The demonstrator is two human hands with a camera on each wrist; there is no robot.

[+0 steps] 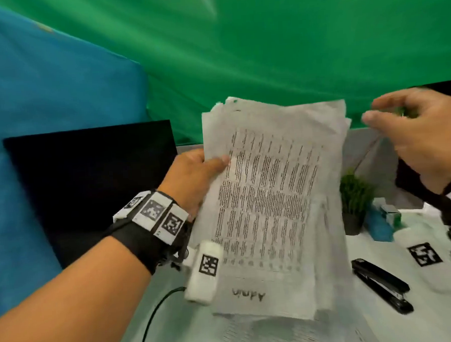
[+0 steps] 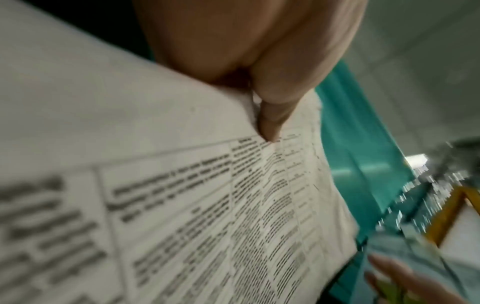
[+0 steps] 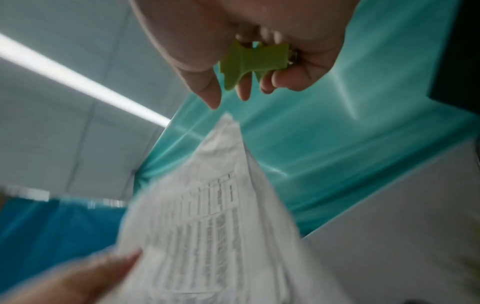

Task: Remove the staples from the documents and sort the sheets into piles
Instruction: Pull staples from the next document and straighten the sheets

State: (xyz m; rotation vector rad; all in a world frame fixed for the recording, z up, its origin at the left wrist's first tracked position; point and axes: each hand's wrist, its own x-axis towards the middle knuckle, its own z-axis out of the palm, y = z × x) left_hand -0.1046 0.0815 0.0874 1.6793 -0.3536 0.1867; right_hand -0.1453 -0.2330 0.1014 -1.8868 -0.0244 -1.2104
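My left hand holds a bundle of printed sheets upright above the desk, thumb pressed on the front page near its left edge. The sheets are crumpled at the top, and a handwritten word sits at the bottom. My right hand hovers to the right of the bundle's top corner, not touching it. Its curled fingers hold a green staple remover against the palm, thumb and forefinger extended. The top corner of the sheets points toward that hand.
A black stapler lies on the white desk at the right, near a small potted plant and a marker tag. More printed sheets lie below the bundle. A dark monitor stands at the left. Green cloth hangs behind.
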